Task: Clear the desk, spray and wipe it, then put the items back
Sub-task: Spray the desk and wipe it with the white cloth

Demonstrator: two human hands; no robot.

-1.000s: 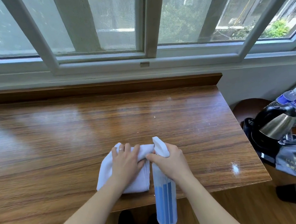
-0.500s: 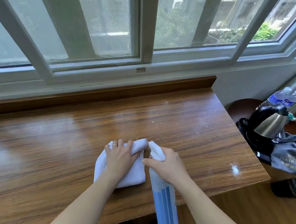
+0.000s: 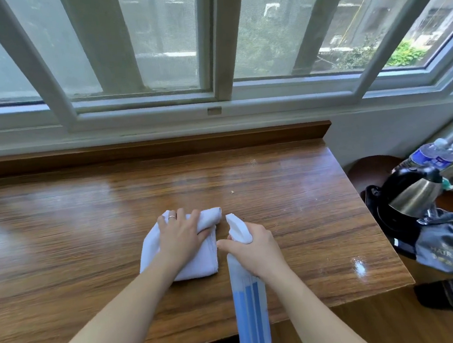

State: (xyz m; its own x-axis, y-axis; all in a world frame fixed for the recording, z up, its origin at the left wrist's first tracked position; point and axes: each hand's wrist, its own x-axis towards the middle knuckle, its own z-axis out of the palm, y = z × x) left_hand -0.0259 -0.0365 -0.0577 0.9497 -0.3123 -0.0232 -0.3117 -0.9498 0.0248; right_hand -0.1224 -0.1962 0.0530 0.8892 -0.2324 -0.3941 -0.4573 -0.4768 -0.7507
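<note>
Since a second ago, the translucent plastic spray bottle of blue liquid (image 3: 250,307) has drawn apart from the folded white cloth (image 3: 198,265). The right hand (image 3: 256,248) curls its fingers round the bottle's neck. The left hand (image 3: 180,239) pinches the cloth on the glossy wooden desk (image 3: 300,200).

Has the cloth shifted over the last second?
Yes. The cloth has slid forward toward the window, closing the gap to the crumb on the desk.

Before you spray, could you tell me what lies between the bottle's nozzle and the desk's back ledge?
Head view: bare desk wood from spray bottle to back ledge, except one small crumb.
</note>
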